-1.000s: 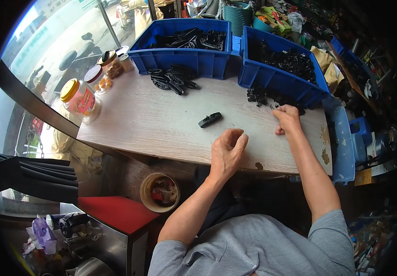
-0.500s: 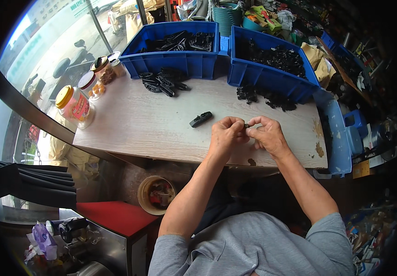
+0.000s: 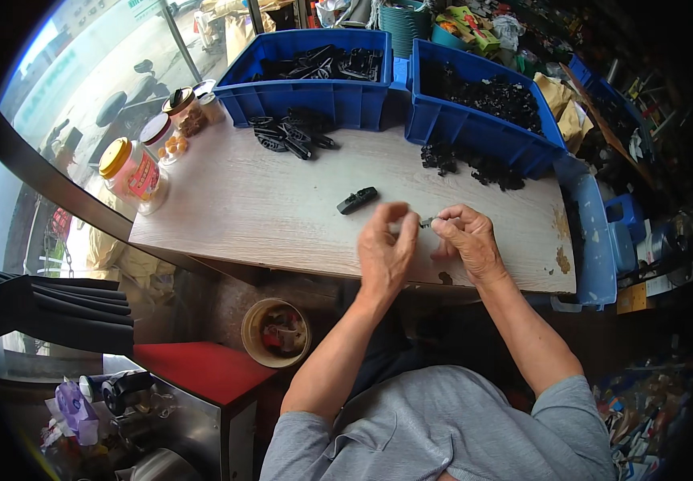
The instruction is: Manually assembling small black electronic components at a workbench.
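Note:
Over the near part of the table, my right hand pinches a small dark plastic part between thumb and fingertips. Just left of that part is my left hand, its thumb and fingers apart and slightly blurred, with nothing visible in them. Beyond my left hand a longer black plastic piece lies on the table by itself. Farther back sits a loose pile of long black parts, and to the right a heap of small black parts.
Two blue bins, a left one and a right one, hold black parts along the back of the pale wooden table. Jars, one yellow-lidded, line the left edge. A bucket stands below the front edge beside a red-topped cabinet.
My left fingers have parted and drawn back slightly left from the small part. My right hand keeps its pinch. The view has shifted a little.

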